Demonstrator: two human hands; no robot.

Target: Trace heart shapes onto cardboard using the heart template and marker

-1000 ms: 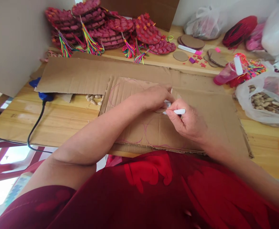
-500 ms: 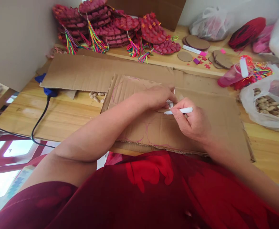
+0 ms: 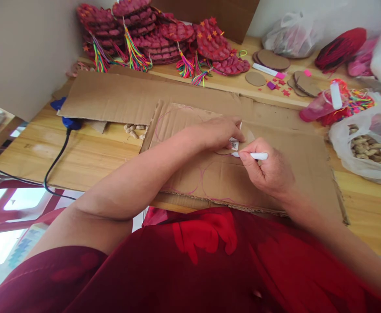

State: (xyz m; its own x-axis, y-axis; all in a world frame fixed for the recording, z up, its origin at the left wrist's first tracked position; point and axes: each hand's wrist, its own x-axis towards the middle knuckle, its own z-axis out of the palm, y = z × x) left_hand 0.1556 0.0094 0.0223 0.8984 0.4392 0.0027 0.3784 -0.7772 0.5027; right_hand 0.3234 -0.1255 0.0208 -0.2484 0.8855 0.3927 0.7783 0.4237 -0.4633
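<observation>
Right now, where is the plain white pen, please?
The plain white pen is in the right hand, over the cardboard, right of centre in the head view.

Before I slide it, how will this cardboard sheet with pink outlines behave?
The sheet should stay fairly stiff, given its corrugated edge. It may crease along the faint ridges on its face. It could drag the cardboard beneath, since they overlap.
</observation>
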